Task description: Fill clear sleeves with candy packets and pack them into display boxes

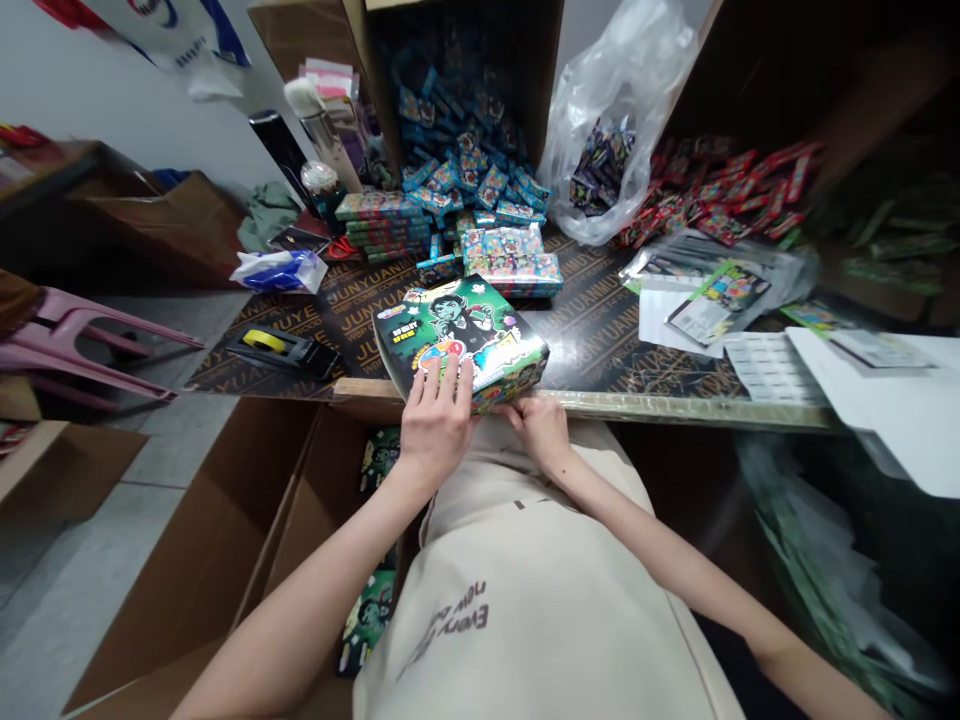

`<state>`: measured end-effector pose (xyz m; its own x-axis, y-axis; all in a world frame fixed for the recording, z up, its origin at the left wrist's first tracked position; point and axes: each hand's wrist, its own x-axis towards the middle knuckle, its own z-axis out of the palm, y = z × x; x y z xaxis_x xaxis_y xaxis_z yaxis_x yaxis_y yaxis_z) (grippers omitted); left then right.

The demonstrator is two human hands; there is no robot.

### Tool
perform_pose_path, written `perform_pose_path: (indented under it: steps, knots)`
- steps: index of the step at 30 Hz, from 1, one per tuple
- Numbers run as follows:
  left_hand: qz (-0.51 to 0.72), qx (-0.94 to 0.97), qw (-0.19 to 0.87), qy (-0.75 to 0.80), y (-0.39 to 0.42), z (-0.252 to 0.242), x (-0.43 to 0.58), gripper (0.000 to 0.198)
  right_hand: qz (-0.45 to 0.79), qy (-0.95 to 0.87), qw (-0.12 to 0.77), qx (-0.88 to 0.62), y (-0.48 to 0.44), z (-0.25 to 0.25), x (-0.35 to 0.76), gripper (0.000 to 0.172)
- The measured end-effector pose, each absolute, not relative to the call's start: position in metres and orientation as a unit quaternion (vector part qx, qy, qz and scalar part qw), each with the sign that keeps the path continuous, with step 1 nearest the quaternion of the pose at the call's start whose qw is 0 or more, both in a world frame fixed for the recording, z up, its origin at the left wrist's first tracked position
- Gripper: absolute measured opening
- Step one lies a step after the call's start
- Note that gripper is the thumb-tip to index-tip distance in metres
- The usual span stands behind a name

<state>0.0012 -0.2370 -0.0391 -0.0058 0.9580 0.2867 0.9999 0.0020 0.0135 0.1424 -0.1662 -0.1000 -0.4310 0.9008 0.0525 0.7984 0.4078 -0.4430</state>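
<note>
A green and black printed cardboard box (pixel 480 330) with a cartoon vampire on its lid sits at the table's front edge. My left hand (pixel 439 420) lies on the lid's near left part, fingers stretched flat. At the box's near lower edge, my right hand (pixel 541 430) is closed with curled fingers; its fingertips are partly hidden against the box. Just behind the box lies a clear-wrapped pack of small candy boxes (pixel 514 262). A black tape dispenser (pixel 285 352) with a yellow roll stands to the left.
Blue candy packets (pixel 469 165) spill from a carton at the back. A plastic bag (pixel 611 130) holds purple packets; red packets (pixel 727 190) lie to its right. Printed cards (pixel 716 300) lie at right. Below left, an open carton (pixel 217 540) contains green boxes. A pink stool (pixel 67 335) stands left.
</note>
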Motion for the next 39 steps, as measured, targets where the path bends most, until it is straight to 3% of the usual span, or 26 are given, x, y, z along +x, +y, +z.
perform_pose_path:
  steps: [4, 8, 10, 13, 16, 20, 25, 29, 32, 34, 37, 39]
  knots:
    - [-0.044, -0.691, 0.111, -0.713, -0.237, -0.024, 0.015, 0.067, 0.176, -0.841, 0.148, -0.490, -0.164, -0.091, 0.158, 0.039]
    - [-0.022, -0.662, 0.136, -0.736, -0.222, -0.021, 0.033, 0.079, 0.310, -0.718, 0.372, -0.500, -0.131, -0.071, 0.174, 0.040]
    - [-0.014, -0.658, 0.150, -0.737, -0.214, -0.025, 0.038, 0.075, 0.456, -0.605, 0.418, -0.501, -0.104, -0.064, 0.173, 0.044]
    - [-0.013, -0.665, 0.166, -0.728, -0.207, -0.034, 0.038, 0.063, 0.726, -0.453, 0.300, -0.422, -0.073, -0.062, 0.157, 0.054]
    - [-0.019, -0.673, 0.174, -0.718, -0.208, -0.037, 0.032, 0.060, 0.848, -0.369, 0.188, -0.331, -0.064, -0.059, 0.137, 0.044]
    - [-0.010, -0.689, 0.173, -0.703, -0.215, -0.029, 0.023, 0.063, 0.869, -0.311, 0.136, -0.360, -0.073, -0.048, 0.127, 0.030]
    - [-0.003, -0.713, 0.187, -0.676, -0.219, -0.018, 0.016, 0.059, 0.866, -0.289, 0.108, -0.394, -0.082, -0.030, 0.127, 0.029]
    - [-0.036, -0.743, 0.140, -0.653, -0.212, -0.005, 0.004, 0.052, 0.865, -0.290, 0.105, -0.396, -0.082, -0.024, 0.126, 0.029]
    - [-0.139, -0.774, 0.028, -0.618, -0.209, 0.009, -0.021, 0.029, 0.863, -0.302, 0.105, -0.392, -0.085, -0.020, 0.128, 0.030]
    - [-0.307, -0.706, -0.030, -0.637, -0.215, 0.016, -0.045, 0.021, 0.852, -0.317, 0.107, -0.403, -0.091, -0.017, 0.133, 0.029]
    - [-0.582, -0.423, -0.045, -0.693, -0.240, 0.020, -0.075, 0.028, 0.825, -0.357, 0.134, -0.418, -0.104, -0.011, 0.141, 0.034]
    - [-0.673, -0.260, -0.136, -0.679, -0.266, 0.015, -0.083, 0.039, 0.820, -0.389, 0.133, -0.399, -0.117, -0.007, 0.140, 0.047]
